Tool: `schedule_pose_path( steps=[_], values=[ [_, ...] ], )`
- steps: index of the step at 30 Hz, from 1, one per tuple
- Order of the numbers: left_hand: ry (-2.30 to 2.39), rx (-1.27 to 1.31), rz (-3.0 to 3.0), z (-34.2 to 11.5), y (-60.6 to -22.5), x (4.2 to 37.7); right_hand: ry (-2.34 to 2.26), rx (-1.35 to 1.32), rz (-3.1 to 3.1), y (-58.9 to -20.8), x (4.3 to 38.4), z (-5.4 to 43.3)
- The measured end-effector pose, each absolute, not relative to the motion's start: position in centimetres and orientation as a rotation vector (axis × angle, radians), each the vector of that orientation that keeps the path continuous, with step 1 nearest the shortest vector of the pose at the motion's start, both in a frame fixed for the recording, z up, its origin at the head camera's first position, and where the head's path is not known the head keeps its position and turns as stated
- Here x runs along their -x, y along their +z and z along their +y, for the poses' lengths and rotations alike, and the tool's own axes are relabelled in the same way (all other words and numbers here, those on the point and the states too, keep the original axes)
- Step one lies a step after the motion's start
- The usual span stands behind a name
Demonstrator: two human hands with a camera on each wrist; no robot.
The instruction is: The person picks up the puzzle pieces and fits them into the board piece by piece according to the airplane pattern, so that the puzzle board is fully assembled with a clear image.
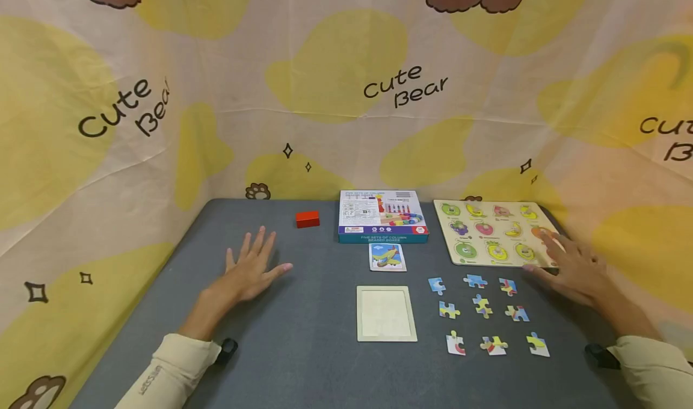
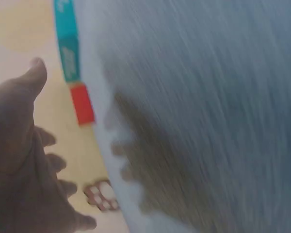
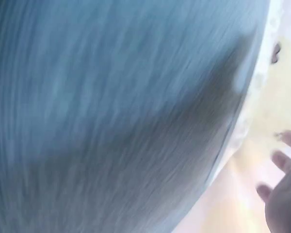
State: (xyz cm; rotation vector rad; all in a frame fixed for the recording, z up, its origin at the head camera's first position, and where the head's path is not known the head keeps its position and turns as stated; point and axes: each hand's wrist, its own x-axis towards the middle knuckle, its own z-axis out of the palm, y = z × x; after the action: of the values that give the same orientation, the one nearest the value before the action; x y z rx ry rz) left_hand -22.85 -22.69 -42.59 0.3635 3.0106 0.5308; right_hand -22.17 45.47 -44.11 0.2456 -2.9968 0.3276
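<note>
My left hand (image 1: 246,270) is spread with straight fingers over the left part of the grey table, holding nothing. In the left wrist view the same hand (image 2: 19,155) appears with its fingers apart and its shadow on the table. My right hand (image 1: 576,270) reaches over the right edge of a fruit picture board (image 1: 508,261), hiding part of it; whether it touches cannot be told. Several jigsaw pieces (image 1: 482,307) lie apart in rows left of that hand. Beside them is a cream puzzle frame (image 1: 360,313), with an airplane picture card (image 1: 387,257) behind it.
A boxed bead toy (image 1: 384,216) lies at the back middle of the table (image 1: 303,361). Left of it is a small red block (image 1: 307,219). A printed cloth (image 1: 325,54) hangs behind and on both sides of the table.
</note>
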Motion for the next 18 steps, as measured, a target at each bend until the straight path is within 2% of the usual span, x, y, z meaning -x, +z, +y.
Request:
schedule_pose_path(
  steps=[8,18],
  values=[
    [0.611,-0.570,2.842,-17.2,-41.3,20.5,0.456,-0.412,-3.004,-43.2,22.2,38.9],
    [0.562,-0.766,2.659,-10.8,-41.5,17.7,0.703,-0.692,-3.020,-42.8,22.1,30.9]
  ],
)
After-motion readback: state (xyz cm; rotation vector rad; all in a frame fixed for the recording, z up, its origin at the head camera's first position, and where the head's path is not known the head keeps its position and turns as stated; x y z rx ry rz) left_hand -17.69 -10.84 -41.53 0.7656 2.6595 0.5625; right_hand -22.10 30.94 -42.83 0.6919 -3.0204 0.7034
